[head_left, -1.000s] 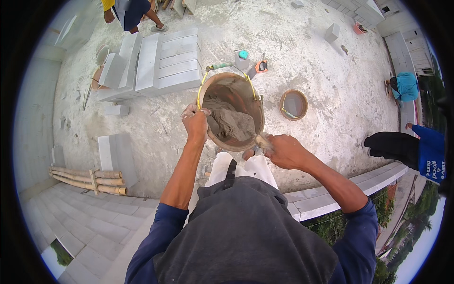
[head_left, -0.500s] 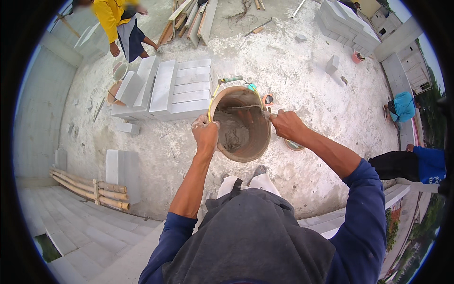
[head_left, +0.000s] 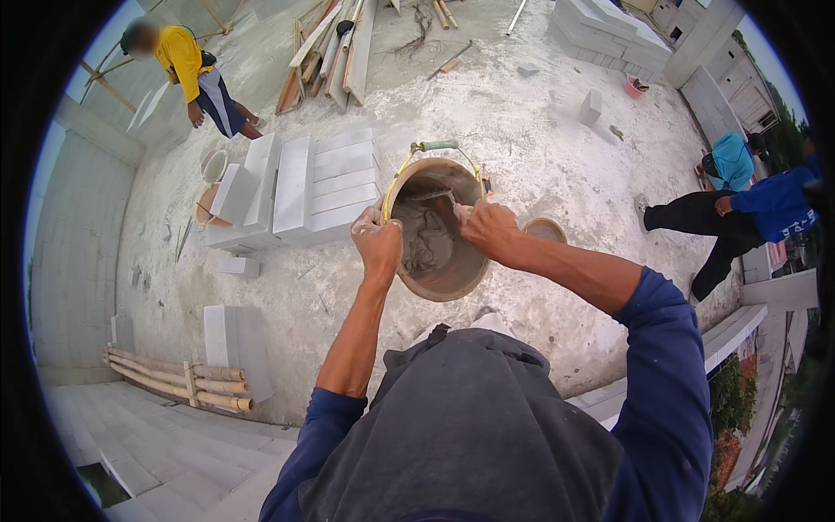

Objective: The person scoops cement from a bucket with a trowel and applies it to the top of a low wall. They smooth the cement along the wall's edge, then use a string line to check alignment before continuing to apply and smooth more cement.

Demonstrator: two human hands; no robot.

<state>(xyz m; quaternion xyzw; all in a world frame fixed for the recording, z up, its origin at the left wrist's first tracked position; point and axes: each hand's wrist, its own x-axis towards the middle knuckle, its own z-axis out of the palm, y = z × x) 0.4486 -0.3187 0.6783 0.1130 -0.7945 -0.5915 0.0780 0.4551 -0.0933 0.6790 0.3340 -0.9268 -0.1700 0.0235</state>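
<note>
Head view: the left hand (head_left: 377, 241) grips the left rim of the bucket (head_left: 470, 261), fingers curled tightly over it, just as half a second ago. The right hand (head_left: 490, 228) is closed around the handle of a trowel-like tool (head_left: 442, 195); it has moved from outside the bucket's right rim to over it, so the tool now reaches further in. The bucket is in front of the wearer, between both hands. Grey wet mix (head_left: 424, 244), a thick lump a second ago, now lies lower inside it. The green-gripped bail (head_left: 435, 145) stands along the bucket's far side.

Right of the bucket, a small round tub (head_left: 546, 230), mostly hidden half a second ago, shows partly behind the forearm. To its left sits a stack of pale blocks (head_left: 339, 178); nearer the wearer on that side lie bamboo poles (head_left: 196, 383). Beyond the bucket, far left, a person in yellow (head_left: 181, 63) now shows more fully. Far right of it, a person in blue (head_left: 770, 209) has come nearer, legs apart.
</note>
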